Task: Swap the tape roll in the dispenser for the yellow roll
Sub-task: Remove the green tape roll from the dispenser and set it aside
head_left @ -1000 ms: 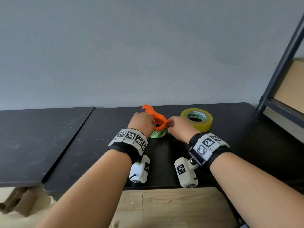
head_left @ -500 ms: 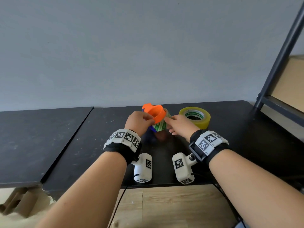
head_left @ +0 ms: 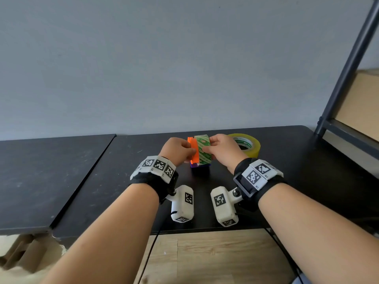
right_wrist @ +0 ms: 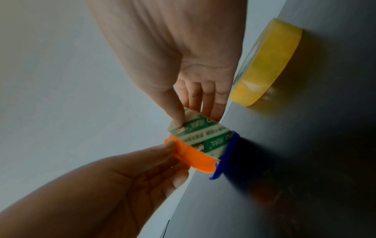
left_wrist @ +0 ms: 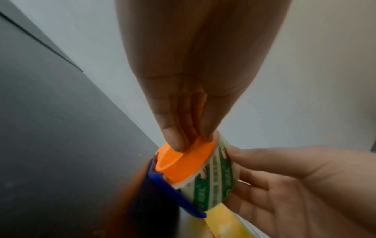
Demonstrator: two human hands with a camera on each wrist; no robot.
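Observation:
An orange tape dispenser (head_left: 193, 150) with a blue blade part (head_left: 200, 165) stands on edge just above the black table. My left hand (head_left: 178, 149) pinches its orange body (left_wrist: 184, 161) (right_wrist: 193, 158) from the left. My right hand (head_left: 222, 148) grips the green-and-white printed tape roll (head_left: 203, 148) (left_wrist: 213, 180) (right_wrist: 200, 136) seated in it, thumb on the roll's outer face. The yellow tape roll (head_left: 249, 144) (right_wrist: 266, 62) lies flat on the table just behind and right of my right hand.
A second black table (head_left: 41, 173) adjoins at the left with a narrow gap between. A dark metal shelf frame (head_left: 348, 64) with a cardboard box (head_left: 359, 103) rises at the right. Wooden floor (head_left: 205, 257) shows below the table's front edge.
Both hands have lifted the dispenser off the table and turned it upright on edge. My right hand has moved from the roll's rim to a grip around the green roll.

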